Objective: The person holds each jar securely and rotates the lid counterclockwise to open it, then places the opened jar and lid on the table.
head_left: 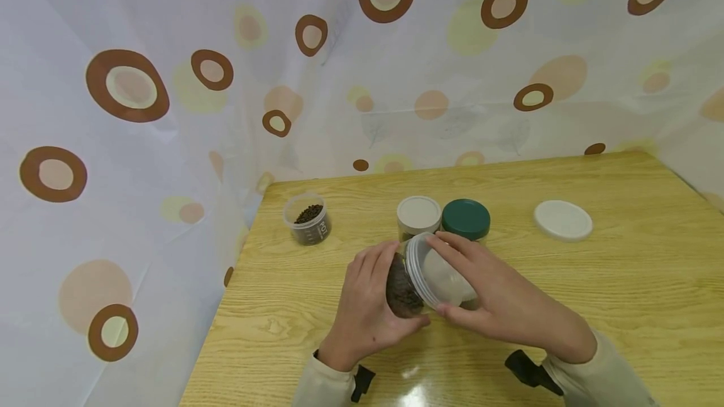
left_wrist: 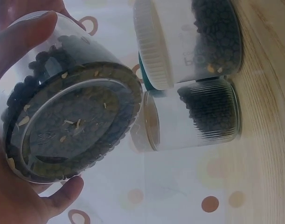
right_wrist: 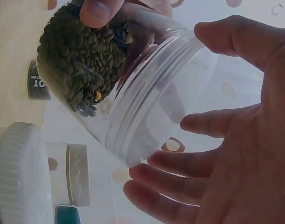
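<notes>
A clear plastic jar (head_left: 404,287), partly filled with dark pellets, is tilted on its side between the hands, its lidless threaded mouth facing right. My left hand (head_left: 367,297) grips it around the body near the base. With thumb and fingertips spread to opposite edges of the rim, my right hand (head_left: 486,287) holds the mouth end. In the left wrist view the jar's round base (left_wrist: 72,126) shows pellets and a few pale bits. Close below stands a white-lidded jar (left_wrist: 179,42), also holding dark pellets; the held jar and right hand mostly hide it from the head view.
An uncovered small tub (head_left: 308,222) of dark pellets, marked POT, stands at the back left. Behind the hands are a jar with a white lid (head_left: 418,212) and one with a green lid (head_left: 466,217). A loose white lid (head_left: 562,220) lies on the wooden table's right side.
</notes>
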`<action>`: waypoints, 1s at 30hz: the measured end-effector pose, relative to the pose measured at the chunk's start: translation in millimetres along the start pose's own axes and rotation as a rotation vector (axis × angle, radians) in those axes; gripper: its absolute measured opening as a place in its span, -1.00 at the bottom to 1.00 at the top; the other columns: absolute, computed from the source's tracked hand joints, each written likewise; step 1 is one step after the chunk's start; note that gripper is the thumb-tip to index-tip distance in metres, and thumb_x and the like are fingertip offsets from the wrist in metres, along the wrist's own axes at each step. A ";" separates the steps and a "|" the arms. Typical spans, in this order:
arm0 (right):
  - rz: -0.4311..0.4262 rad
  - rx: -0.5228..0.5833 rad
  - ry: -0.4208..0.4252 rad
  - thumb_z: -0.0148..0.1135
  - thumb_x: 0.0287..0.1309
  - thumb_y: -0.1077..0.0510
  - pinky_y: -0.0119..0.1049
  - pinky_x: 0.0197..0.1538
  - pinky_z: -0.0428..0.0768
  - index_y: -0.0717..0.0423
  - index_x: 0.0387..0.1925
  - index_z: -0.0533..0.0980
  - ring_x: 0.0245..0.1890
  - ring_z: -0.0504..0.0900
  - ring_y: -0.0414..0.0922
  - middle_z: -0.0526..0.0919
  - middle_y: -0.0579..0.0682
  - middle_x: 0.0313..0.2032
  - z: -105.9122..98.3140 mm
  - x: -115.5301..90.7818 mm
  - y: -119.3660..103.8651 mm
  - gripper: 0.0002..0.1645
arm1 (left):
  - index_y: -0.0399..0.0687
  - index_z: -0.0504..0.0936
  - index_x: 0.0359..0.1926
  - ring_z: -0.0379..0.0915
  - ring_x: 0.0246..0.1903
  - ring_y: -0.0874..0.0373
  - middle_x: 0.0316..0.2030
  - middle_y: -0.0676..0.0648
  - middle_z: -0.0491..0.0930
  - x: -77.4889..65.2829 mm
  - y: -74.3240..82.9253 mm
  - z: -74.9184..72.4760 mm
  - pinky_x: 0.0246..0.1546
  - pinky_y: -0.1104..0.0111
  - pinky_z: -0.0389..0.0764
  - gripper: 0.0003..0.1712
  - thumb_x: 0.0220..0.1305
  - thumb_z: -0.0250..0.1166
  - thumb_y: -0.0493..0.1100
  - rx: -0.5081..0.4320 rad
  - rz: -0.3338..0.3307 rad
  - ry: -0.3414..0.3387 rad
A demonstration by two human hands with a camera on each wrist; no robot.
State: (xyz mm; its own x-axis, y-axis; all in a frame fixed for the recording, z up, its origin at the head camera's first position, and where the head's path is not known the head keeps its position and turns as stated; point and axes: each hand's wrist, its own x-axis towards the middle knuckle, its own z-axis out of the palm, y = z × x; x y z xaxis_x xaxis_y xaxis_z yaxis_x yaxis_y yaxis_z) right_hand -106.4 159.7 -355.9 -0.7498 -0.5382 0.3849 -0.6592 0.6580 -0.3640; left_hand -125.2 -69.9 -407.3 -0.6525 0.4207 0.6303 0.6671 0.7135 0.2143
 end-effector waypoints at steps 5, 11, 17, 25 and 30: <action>0.001 0.018 -0.014 0.36 0.18 -0.12 0.17 0.12 0.56 -0.11 0.54 0.08 0.33 0.41 0.21 0.27 0.18 0.43 -1.3 -0.9 0.3 0.00 | -0.12 0.32 0.38 0.40 0.22 0.04 0.25 -0.06 0.48 -0.1 -0.4 0.4 0.25 0.16 0.47 0.29 -0.38 0.63 0.32 -0.003 -0.004 0.000; 0.067 0.033 -0.024 0.30 0.23 -0.18 0.21 0.17 0.52 -0.07 0.54 0.08 0.37 0.36 0.23 0.23 0.15 0.46 -4.6 -2.7 -1.5 -0.02 | -0.10 0.31 0.38 0.41 0.22 0.05 0.25 -0.05 0.48 -0.6 -1.2 0.3 0.24 0.16 0.47 0.28 -0.36 0.63 0.32 -0.028 -0.012 0.002; 0.178 0.036 -0.008 0.17 0.36 -0.12 0.15 0.13 0.57 0.00 0.51 0.13 0.29 0.49 0.16 0.37 0.13 0.39 -8.9 -4.6 -3.3 -0.18 | -0.11 0.32 0.39 0.40 0.23 0.05 0.26 -0.05 0.47 -0.9 -2.1 0.3 0.24 0.15 0.46 0.28 -0.35 0.62 0.34 -0.039 -0.013 0.015; 0.343 0.077 -0.060 0.05 0.41 -0.20 -0.28 -0.28 0.57 -0.01 0.46 0.22 -0.24 0.64 -0.24 0.69 -0.10 -0.09 -9.7 -3.1 -4.3 -0.29 | -0.15 0.32 0.37 0.41 0.19 0.02 0.23 -0.09 0.49 -0.2 -1.9 1.8 0.21 0.14 0.48 0.32 -0.42 0.64 0.35 -0.016 0.030 0.060; 0.411 0.074 -0.098 0.01 0.41 -0.26 -0.38 -0.40 0.45 -0.02 0.44 0.26 -0.44 0.50 -0.36 0.68 -0.19 -0.29 -8.0 -1.5 -5.8 -0.28 | -0.15 0.33 0.36 0.42 0.18 0.04 0.22 -0.07 0.49 0.2 0.2 1.6 0.21 0.15 0.48 0.29 -0.39 0.63 0.34 -0.010 0.027 0.051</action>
State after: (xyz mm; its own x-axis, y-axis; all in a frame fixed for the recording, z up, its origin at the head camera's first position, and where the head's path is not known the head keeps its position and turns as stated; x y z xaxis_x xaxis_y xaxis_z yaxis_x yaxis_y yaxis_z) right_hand -101.0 160.9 -347.5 -0.9506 -0.2887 0.1143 -0.3040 0.7904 -0.5318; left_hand -125.8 -68.8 -408.4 -0.6153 0.4108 0.6728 0.6878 0.6968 0.2036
